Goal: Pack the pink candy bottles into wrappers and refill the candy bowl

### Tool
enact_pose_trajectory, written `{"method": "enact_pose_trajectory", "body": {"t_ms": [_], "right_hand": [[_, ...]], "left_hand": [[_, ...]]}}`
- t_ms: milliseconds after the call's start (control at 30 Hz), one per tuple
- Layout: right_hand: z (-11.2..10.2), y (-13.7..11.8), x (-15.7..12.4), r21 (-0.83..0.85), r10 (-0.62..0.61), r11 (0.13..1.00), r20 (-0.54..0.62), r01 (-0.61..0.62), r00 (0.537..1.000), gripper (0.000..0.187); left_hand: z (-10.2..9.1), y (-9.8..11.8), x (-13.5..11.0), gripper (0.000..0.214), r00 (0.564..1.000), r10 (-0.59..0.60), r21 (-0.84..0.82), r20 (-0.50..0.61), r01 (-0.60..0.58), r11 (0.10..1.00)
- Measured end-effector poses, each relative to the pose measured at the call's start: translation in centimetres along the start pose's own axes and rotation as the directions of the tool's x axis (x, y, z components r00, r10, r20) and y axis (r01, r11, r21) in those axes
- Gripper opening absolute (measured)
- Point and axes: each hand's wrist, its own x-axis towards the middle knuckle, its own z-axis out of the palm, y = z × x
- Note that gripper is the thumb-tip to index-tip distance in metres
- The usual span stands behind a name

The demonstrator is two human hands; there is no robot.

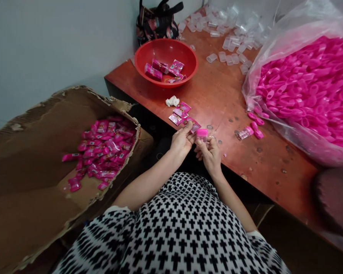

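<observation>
At the near edge of the table, my right hand (210,154) is closed round a small clear container with a pink cap (202,134), held upright. My left hand (182,141) is just beside it, thumb and fingers pinching a shiny pink printed label (194,125). Part of that label is hidden behind the thumb. More flat pink labels (183,108) lie on the tabletop beyond my left hand, with a crumpled white wad (172,101) next to them.
A red bowl (166,82) holds bundles of pink labels. An open cardboard box (31,182) at left contains many pink-wrapped containers (103,148). Clear cups (228,59) lie at the back of the wooden table (217,95). A plastic bag of pink caps (308,87) stands at right, near a filled container (245,133).
</observation>
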Motion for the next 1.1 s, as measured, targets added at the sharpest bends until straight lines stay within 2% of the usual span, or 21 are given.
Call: {"method": "enact_pose_trajectory", "body": {"t_ms": [167,367,467,600,700,767,867,933,1033,1100], "right_hand": [[-0.1,0.3,0.2,-0.043,-0.005,0.999,-0.01,0.005,1.0,0.033],[-0.4,0.1,0.7,0.088,0.0,0.996,0.108,-0.01,0.994,0.031],[-0.4,0.3,0.8,0.082,-0.025,0.996,0.057,0.02,0.998,0.031],[-0.3,0.9,0.7,-0.016,-0.091,0.996,-0.025,0.09,0.996,0.031],[-0.3,0.9,0.6,-0.027,-0.104,0.994,-0.036,0.103,0.994,0.031],[-0.4,0.7,0.7,0.049,-0.065,0.997,0.003,0.065,0.998,0.032],[-0.6,0.5,1.0,0.201,0.037,0.978,0.107,-0.058,0.994,0.035],[-0.7,0.4,1.2,0.227,0.061,0.97,0.13,-0.089,0.99,0.035],[-0.7,0.5,1.2,0.082,-0.036,0.996,0.015,0.034,0.999,0.033],[-0.6,0.6,1.2,0.001,-0.092,0.996,-0.024,0.093,0.995,0.031]], "left_hand": [[0.2,-0.3,-0.4,0.023,1.0,0.02,0.075,0.021,-0.021,0.997],[0.2,0.2,-0.8,0.031,0.98,0.012,0.28,0.198,-0.068,0.958],[0.0,0.4,-0.8,0.032,0.965,0.028,0.33,0.26,-0.116,0.937],[-0.2,0.3,-0.7,0.035,0.972,-0.023,0.393,0.234,-0.073,0.917],[-0.1,0.3,-0.8,0.037,0.968,-0.037,0.438,0.247,-0.078,0.895],[-0.1,0.5,-0.7,0.036,0.958,-0.028,0.472,0.287,-0.115,0.874],[-0.1,0.9,-0.6,0.034,0.939,-0.02,0.533,0.343,-0.177,0.827],[-0.1,1.0,-0.5,0.031,0.934,0.006,0.579,0.358,-0.228,0.783],[0.0,0.9,-0.7,0.029,0.94,0.054,0.602,0.336,-0.258,0.756],[0.1,0.7,-0.9,0.03,0.951,0.04,0.57,0.305,-0.216,0.793]]}}
